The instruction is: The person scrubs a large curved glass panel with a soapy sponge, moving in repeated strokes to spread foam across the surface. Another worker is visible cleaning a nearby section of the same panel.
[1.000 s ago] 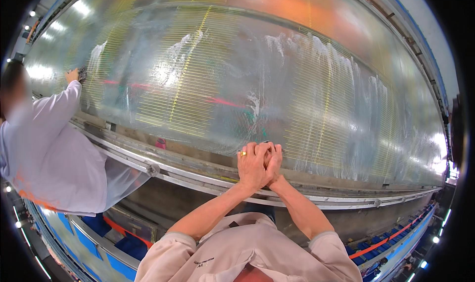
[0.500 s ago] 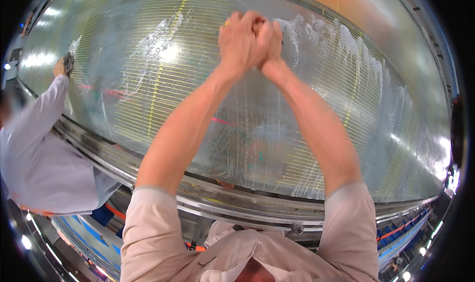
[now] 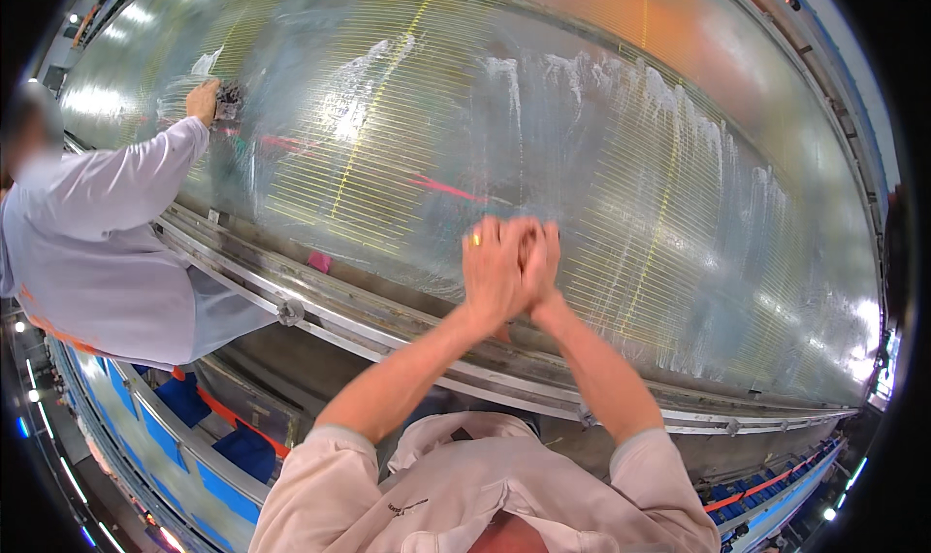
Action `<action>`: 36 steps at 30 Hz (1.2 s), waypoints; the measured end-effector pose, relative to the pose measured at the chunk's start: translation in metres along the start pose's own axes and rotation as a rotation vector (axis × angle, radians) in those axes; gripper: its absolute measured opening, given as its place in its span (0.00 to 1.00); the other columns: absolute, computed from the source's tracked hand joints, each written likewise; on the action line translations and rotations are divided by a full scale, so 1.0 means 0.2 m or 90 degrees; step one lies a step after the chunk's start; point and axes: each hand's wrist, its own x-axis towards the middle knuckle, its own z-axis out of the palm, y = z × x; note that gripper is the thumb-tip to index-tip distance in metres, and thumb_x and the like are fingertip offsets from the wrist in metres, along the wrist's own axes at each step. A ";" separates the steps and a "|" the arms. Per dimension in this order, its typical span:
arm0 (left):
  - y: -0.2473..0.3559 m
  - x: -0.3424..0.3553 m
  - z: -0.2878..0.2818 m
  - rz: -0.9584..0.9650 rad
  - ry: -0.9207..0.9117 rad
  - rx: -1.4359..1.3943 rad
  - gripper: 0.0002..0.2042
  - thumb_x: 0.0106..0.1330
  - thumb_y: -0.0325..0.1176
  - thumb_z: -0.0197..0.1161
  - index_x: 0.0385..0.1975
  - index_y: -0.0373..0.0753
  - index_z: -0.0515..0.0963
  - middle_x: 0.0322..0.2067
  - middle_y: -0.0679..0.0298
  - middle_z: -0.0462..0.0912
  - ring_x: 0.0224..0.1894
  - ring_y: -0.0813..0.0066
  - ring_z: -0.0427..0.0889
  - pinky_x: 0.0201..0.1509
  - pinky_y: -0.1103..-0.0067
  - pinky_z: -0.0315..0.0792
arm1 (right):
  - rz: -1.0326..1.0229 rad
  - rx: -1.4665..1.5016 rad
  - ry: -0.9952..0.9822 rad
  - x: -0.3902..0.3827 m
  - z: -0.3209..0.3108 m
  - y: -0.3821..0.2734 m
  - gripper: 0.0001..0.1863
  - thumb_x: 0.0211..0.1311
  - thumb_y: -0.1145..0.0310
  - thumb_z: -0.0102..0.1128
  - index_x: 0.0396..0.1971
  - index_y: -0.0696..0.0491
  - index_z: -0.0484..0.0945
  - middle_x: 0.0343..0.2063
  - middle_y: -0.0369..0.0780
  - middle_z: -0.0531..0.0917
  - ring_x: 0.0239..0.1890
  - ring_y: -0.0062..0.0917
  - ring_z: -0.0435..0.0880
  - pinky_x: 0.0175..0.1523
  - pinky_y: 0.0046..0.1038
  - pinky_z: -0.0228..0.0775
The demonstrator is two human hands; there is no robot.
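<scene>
A long glossy grey-green panel (image 3: 572, 194) with rows of thin yellow lines and white, wet-looking streaks lies before me. My left hand (image 3: 493, 274), with a gold ring on one finger, and my right hand (image 3: 541, 267) are pressed together low over the panel, close to its near edge. Both sets of fingers are curled over; whatever they grip is hidden beneath them. Pink marks (image 3: 446, 186) run across the surface just beyond my hands.
On my left a co-worker in a pale lilac top (image 3: 107, 252) rubs the panel with a dark grey wad (image 3: 229, 101). A metal rail (image 3: 388, 344) follows the near edge, with a clamp knob (image 3: 289, 311) on it. Blue and orange equipment (image 3: 242, 451) stands below left.
My joined hands have come from the far part of the panel down toward me, near the front edge. My view has shifted, and the co-worker's wad appears further right.
</scene>
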 end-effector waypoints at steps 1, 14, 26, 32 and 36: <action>0.03 -0.11 -0.05 -0.024 -0.040 0.004 0.14 0.67 0.41 0.65 0.49 0.44 0.80 0.44 0.54 0.80 0.46 0.52 0.78 0.50 0.58 0.69 | -0.010 -0.038 -0.001 -0.13 -0.02 -0.10 0.25 0.70 0.52 0.55 0.54 0.57 0.76 0.45 0.51 0.78 0.43 0.49 0.72 0.49 0.50 0.59; -0.25 0.14 -0.19 -0.069 0.028 -0.001 0.15 0.64 0.40 0.64 0.47 0.42 0.81 0.40 0.54 0.78 0.43 0.54 0.77 0.46 0.61 0.67 | -0.094 0.118 0.005 0.29 0.03 -0.27 0.20 0.67 0.55 0.60 0.46 0.57 0.77 0.42 0.48 0.80 0.42 0.48 0.73 0.45 0.49 0.61; -0.73 1.30 -0.18 -0.065 0.122 0.020 0.15 0.67 0.46 0.62 0.44 0.43 0.85 0.39 0.50 0.85 0.43 0.49 0.85 0.50 0.58 0.76 | -0.194 -0.152 0.111 1.51 0.45 -0.01 0.10 0.63 0.60 0.60 0.23 0.45 0.80 0.26 0.36 0.85 0.39 0.33 0.82 0.47 0.41 0.60; -0.49 0.71 -0.16 -0.101 0.105 0.022 0.14 0.65 0.44 0.63 0.45 0.45 0.84 0.40 0.50 0.84 0.43 0.47 0.84 0.48 0.56 0.77 | -0.164 0.013 0.077 0.91 0.35 -0.03 0.09 0.65 0.61 0.59 0.28 0.49 0.82 0.30 0.38 0.85 0.39 0.38 0.80 0.46 0.41 0.61; -0.19 0.08 -0.14 -0.065 0.090 0.016 0.13 0.66 0.40 0.63 0.47 0.45 0.82 0.41 0.52 0.81 0.44 0.51 0.80 0.50 0.58 0.72 | -0.104 0.118 0.017 0.25 0.14 -0.13 0.08 0.63 0.61 0.59 0.35 0.49 0.79 0.34 0.38 0.81 0.40 0.36 0.75 0.46 0.40 0.61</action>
